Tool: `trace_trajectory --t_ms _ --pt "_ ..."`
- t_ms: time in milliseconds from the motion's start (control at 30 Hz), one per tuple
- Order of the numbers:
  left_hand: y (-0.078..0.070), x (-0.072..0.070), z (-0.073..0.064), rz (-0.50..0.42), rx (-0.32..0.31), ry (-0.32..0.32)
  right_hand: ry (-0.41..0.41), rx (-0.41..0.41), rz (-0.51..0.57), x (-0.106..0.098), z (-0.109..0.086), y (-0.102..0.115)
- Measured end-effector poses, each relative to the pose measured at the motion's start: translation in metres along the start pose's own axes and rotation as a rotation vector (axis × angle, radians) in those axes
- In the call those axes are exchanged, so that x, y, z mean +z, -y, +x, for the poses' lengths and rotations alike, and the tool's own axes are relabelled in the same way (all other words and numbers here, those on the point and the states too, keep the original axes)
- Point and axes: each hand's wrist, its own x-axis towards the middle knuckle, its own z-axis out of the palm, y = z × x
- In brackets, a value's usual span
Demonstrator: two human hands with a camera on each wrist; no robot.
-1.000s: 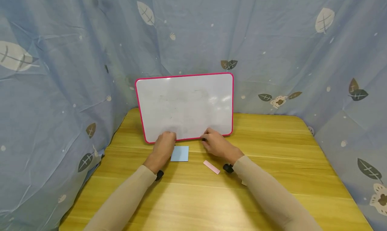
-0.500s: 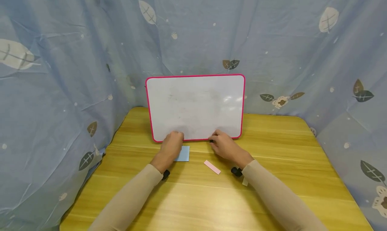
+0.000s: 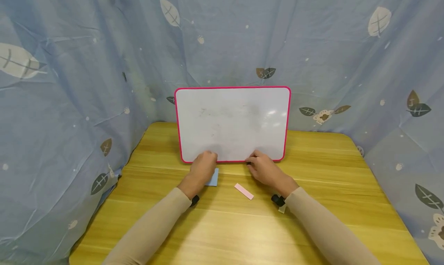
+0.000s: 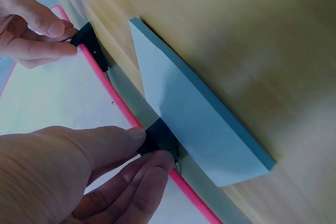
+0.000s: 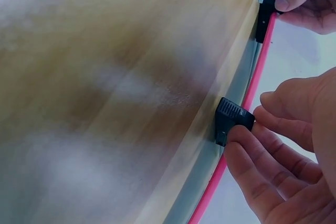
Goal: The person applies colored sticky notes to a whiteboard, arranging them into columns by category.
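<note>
A whiteboard (image 3: 232, 118) with a pink frame stands on the table, leaning back slightly. Its lower edge sits in small black plastic feet. My left hand (image 3: 201, 170) pinches the left black foot (image 4: 159, 137) between thumb and fingers, seen closely in the left wrist view. At the other end, my right hand (image 3: 265, 169) holds the right black foot (image 5: 230, 119) by its fingertips. Just before the board, partly behind the left hand, lies a light blue pad of sticky notes (image 4: 189, 111).
A pink paper strip (image 3: 244, 191) lies on the wooden table (image 3: 222, 234) between the forearms. Beside the right wrist a pale yellow strip (image 3: 282, 209) shows partly. A blue curtain with leaf prints (image 3: 225, 37) hangs behind and along both sides.
The whiteboard has slid to the right, with both hands moving along with it. The left hand now covers more of the blue pad, and more of the yellow strip shows.
</note>
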Motion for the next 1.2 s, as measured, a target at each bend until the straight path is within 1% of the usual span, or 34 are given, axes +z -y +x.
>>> trace_trajectory --t_ms 200,433,767,800,867,900,1000,1033,1100,1133,1200 --pt "-0.006 0.000 0.000 -0.002 0.017 0.001 -0.019 -0.005 -0.009 -0.002 -0.007 -0.002" --pt "-0.016 -0.002 -0.001 0.018 0.011 0.039 -0.030 0.021 -0.009 -0.005 -0.017 -0.004" --pt "-0.020 0.001 -0.005 0.024 0.034 0.031 -0.062 0.005 -0.028 -0.004 -0.026 -0.004" --pt "-0.014 0.012 -0.003 0.031 0.048 0.012 -0.063 0.007 -0.029 -0.004 -0.027 -0.004" --pt "-0.011 0.018 -0.001 0.029 0.057 0.011 -0.061 0.012 -0.029 -0.005 -0.028 -0.003" --pt "-0.004 0.030 0.001 0.032 0.072 -0.002 -0.060 0.014 -0.030 -0.005 -0.029 -0.003" --pt "0.006 0.049 0.008 0.053 0.078 -0.017 -0.058 0.014 -0.031 -0.006 -0.031 -0.002" --pt "0.002 0.045 0.008 0.053 0.071 -0.005 -0.057 0.014 -0.031 -0.007 -0.031 -0.002" --pt "0.006 0.053 0.011 0.060 0.075 -0.010 -0.058 0.018 -0.033 -0.007 -0.032 -0.002" --pt "0.003 0.048 0.011 0.052 0.068 0.003 -0.057 0.021 -0.033 -0.007 -0.032 -0.002" --pt "0.004 0.050 0.013 0.040 0.073 0.005 -0.055 0.029 -0.029 -0.007 -0.033 -0.002"
